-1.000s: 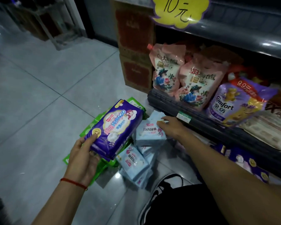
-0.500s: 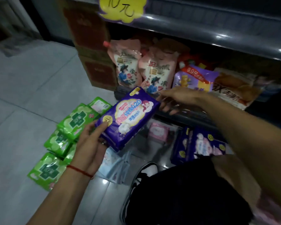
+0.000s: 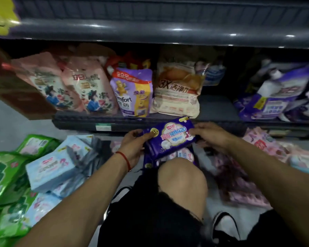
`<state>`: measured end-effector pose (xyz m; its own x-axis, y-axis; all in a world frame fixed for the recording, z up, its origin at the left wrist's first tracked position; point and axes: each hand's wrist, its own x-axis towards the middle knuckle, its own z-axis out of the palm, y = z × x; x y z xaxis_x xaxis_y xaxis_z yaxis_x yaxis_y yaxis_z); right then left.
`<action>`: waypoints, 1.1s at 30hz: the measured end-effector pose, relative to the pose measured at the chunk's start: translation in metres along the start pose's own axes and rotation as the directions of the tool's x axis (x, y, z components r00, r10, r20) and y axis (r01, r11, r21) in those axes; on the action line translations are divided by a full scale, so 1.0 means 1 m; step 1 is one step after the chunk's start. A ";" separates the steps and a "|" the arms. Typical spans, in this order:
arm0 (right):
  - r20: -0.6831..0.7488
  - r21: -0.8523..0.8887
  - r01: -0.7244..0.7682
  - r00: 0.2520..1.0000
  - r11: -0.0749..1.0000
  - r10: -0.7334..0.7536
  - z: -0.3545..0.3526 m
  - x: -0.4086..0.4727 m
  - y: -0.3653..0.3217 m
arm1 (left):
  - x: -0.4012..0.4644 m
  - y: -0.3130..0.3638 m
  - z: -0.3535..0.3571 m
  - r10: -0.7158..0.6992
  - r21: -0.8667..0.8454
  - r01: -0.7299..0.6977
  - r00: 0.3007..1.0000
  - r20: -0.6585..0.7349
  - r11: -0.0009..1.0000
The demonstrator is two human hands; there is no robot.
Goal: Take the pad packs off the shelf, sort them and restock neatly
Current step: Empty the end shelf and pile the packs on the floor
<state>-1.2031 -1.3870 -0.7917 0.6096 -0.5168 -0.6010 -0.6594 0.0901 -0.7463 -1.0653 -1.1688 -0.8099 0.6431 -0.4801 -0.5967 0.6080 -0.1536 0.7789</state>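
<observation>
The glossy dark-purple plastic pad pack (image 3: 169,138) with its white-and-pink label is now held in both hands in front of the dark grey shelf edge (image 3: 78,122), just above the person's bare knee (image 3: 182,180). A second ago only the left hand carried it while the right hand was down on the pale blue packs on the floor; half a second ago the right hand had risen to the pack's far corner, and now it has come onto the pack. The left hand (image 3: 134,148) grips the pack's left end, its fingers (image 3: 146,137) curled over the top and underneath; the right hand (image 3: 209,135) presses on the right end with fingers bent over the edge, so both are closed on the pack. Beneath it, partly hidden by the knee, lies at least one more dark-purple pack (image 3: 184,155) of the same kind, which suggests the held pack is being set with its own sort. To the left on the tiled floor sit the soft pale blue packs (image 3: 50,170) and the bright green packs (image 3: 2,177); to the right, blurred, are pink packs (image 3: 262,145). The shelf itself holds pink and purple detergent pouches (image 3: 130,93), not pads. The sorting into colour groups looks well advanced, and restocking has not yet begun.
</observation>
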 end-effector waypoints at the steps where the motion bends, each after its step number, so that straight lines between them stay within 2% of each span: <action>1: -0.060 0.137 -0.004 0.998 0.991 0.012 0.000 0.004 0.003 | 0.004 -0.004 0.007 -0.024 0.009 0.023 0.999 0.022 1.000; 3: -0.167 0.379 -0.016 0.982 0.925 0.085 0.004 0.008 0.007 | 0.008 -0.010 0.022 -0.081 0.017 0.080 0.994 0.068 0.997; 4: -0.166 0.437 -0.060 0.975 0.897 0.146 0.009 0.010 0.011 | 0.010 -0.014 0.029 -0.105 0.033 0.102 0.989 0.103 0.994; 7: -0.042 0.478 -0.209 0.965 0.853 0.260 0.024 0.014 0.031 | 0.015 -0.026 0.039 -0.149 0.167 0.116 0.970 0.194 0.979; 9: -0.074 0.445 -0.172 0.971 0.879 0.228 0.023 0.019 0.041 | 0.018 -0.030 0.037 -0.047 0.389 -0.027 0.983 0.180 0.921; 10: -0.101 0.399 -0.138 0.976 0.906 0.193 0.019 0.022 0.044 | 0.020 -0.031 0.034 0.050 0.525 -0.124 0.987 0.153 0.842; 12: -0.149 0.265 -0.076 0.982 0.961 0.119 0.007 0.028 0.047 | 0.030 -0.042 0.023 0.252 0.783 -0.215 0.965 0.077 0.583; 13: -0.157 0.190 -0.063 0.983 0.980 0.093 0.003 0.031 0.049 | 0.034 -0.049 0.020 0.294 0.854 -0.210 0.953 0.071 0.475; 14: -0.154 0.123 -0.068 0.984 0.990 0.086 0.000 0.033 0.052 | 0.037 -0.056 0.019 0.268 0.896 -0.176 0.961 0.067 0.408; 15: -0.137 0.074 -0.080 0.987 0.994 0.089 -0.002 0.034 0.055 | 0.040 -0.061 0.020 0.213 0.910 -0.135 0.976 0.053 0.392; 18: -0.075 0.033 -0.089 0.993 0.995 0.092 0.001 0.033 0.061 | 0.048 -0.070 0.021 0.079 0.881 -0.048 0.997 0.012 0.470; 22: 0.007 0.021 -0.106 0.994 0.994 0.106 0.013 0.036 0.077 | 0.053 -0.070 0.008 0.042 0.803 0.028 0.997 -0.066 0.595; 28: 0.066 0.069 -0.150 0.987 0.986 0.145 0.032 0.038 0.079 | 0.054 -0.070 -0.006 0.004 0.630 0.035 0.998 -0.061 0.776; 33: 0.057 -0.230 -0.212 0.971 0.950 0.231 0.036 0.047 0.084 | 0.052 -0.069 -0.008 -0.018 0.600 0.031 0.999 -0.027 0.799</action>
<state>-1.2137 -1.3728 -0.8926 0.4650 -0.4323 -0.7726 -0.8569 -0.0006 -0.5155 -1.0698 -1.1762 -0.8964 0.6444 -0.4535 -0.6157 0.2262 -0.6561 0.7200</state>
